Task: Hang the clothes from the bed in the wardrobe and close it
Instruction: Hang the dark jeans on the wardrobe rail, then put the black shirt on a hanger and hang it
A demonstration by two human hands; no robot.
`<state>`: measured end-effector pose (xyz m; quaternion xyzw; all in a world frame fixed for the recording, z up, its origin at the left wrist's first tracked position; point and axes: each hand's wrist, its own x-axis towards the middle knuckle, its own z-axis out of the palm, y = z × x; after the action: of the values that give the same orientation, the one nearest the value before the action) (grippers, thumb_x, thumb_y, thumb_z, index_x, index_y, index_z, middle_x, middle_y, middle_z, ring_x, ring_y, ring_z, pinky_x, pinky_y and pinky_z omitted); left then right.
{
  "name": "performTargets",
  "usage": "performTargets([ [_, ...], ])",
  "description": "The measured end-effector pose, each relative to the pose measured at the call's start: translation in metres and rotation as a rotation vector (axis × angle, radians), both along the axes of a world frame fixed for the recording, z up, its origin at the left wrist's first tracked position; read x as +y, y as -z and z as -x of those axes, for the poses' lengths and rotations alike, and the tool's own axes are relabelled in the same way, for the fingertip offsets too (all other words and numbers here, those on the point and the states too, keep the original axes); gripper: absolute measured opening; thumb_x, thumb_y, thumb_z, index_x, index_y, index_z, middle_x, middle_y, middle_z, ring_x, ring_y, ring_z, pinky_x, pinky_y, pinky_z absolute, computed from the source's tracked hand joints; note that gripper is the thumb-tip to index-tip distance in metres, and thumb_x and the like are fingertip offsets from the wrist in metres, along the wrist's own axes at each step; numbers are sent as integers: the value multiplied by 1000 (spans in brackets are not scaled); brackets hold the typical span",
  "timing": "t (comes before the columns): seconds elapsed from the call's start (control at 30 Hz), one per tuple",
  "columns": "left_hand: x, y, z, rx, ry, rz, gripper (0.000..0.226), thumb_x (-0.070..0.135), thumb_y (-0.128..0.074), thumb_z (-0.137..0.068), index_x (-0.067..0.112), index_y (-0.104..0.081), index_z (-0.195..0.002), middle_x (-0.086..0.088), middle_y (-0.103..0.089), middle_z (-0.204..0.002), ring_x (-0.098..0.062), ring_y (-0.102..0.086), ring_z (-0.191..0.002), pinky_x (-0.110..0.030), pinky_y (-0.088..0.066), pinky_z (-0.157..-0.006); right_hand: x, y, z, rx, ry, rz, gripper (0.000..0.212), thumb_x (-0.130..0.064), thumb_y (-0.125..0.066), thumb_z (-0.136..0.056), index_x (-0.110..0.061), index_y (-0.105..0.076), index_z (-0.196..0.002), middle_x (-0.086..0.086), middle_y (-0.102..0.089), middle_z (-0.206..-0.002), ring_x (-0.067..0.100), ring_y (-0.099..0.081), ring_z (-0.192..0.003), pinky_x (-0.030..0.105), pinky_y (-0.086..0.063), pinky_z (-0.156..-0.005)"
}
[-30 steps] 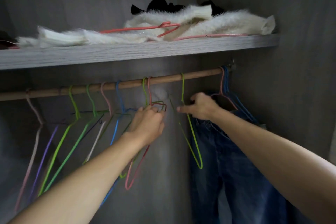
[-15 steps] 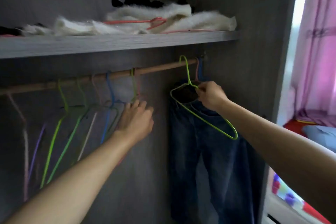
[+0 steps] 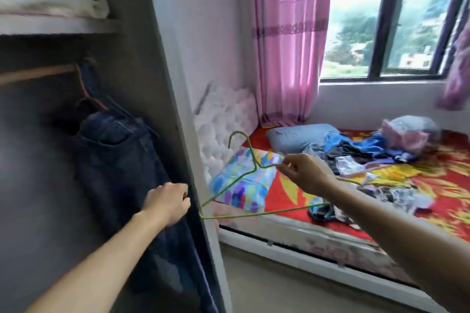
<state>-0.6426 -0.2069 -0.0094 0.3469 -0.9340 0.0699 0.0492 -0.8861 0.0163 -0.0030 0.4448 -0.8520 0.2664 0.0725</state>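
Head view
Right hand [image 3: 305, 175]: pinches the green hanger [image 3: 229, 190] on its shoulder wire, just beside the neck.
Left hand [image 3: 167, 204]: fingers loosely curled, holding nothing, in front of the jeans [image 3: 119, 155] at the wardrobe [image 3: 162, 84] edge.
Clothes [image 3: 366, 152]: heaped on the bed [image 3: 445, 201], well apart from the wardrobe.
Handling: probably light and limp, so best gripped at a collar or waistband. The hanger looks like thin, springy wire.

Pink curtain [image 3: 284, 40] hangs left of dark-framed window [image 3: 381, 20], 2 pillows below: grey-blue pillow [image 3: 297, 138] behind multicoloured pillow [image 3: 244, 183], both near white tufted headboard [image 3: 223, 114].
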Motion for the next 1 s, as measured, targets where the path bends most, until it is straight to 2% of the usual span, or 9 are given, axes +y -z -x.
performTargets([
  [0.2,121,75,159,-101,173,-170,28,38,-42,-91,23,-60,-107,-6,-64,-119,-28,-60,-109,-35,-46,-86,160,63,116,-167,216,-91,31,-47,-55,-92,-20,-66,-81,-2,-63,-75,19,-60,-71,32,-45,-62],
  [0.43,217,111,297,-171,350,-302,23,38,-45,-88,25,-60,-99,-2,-65,-110,-25,-60,-102,-34,-46,-82,282,108,212,-368,481,-51,16,-29,-59,-90,-23,-66,-77,-5,-64,-71,18,-61,-70,29,-37,-57],
  [0.6,236,135,391,-221,439,-325,22,39,-46,-90,25,-60,-99,2,-64,-101,-21,-61,-91,-34,-50,-77,323,145,277,-475,649,4,13,-26,-59,-88,-21,-68,-81,-5,-68,-74,18,-63,-71,35,-50,-67],
  [0.77,234,171,502,-284,512,-343,20,37,-45,-91,23,-59,-96,3,-61,-88,-20,-59,-81,-31,-47,-69,339,179,366,-511,778,25,12,-25,-59,-88,-21,-70,-83,-3,-71,-76,18,-65,-73,36,-52,-72],
  [0.87,227,191,576,-330,558,-371,19,35,-45,-92,21,-57,-92,1,-61,-90,-22,-60,-85,-30,-39,-62,340,196,431,-529,863,43,13,-25,-59,-90,-20,-70,-85,-1,-71,-79,22,-65,-80,38,-51,-75],
  [0.93,224,199,620,-378,585,-383,18,35,-46,-92,22,-57,-93,-1,-64,-98,-23,-61,-92,-30,-39,-64,336,206,474,-556,923,53,14,-26,-58,-91,-20,-70,-89,1,-72,-82,26,-66,-84,37,-51,-76],
  [1.0,219,209,663,-412,611,-394,17,35,-46,-91,21,-56,-91,-1,-64,-98,-24,-61,-93,-31,-40,-65,329,216,511,-576,978,76,16,-25,-57,-91,-18,-70,-91,4,-72,-83,28,-66,-86,35,-49,-75],
])
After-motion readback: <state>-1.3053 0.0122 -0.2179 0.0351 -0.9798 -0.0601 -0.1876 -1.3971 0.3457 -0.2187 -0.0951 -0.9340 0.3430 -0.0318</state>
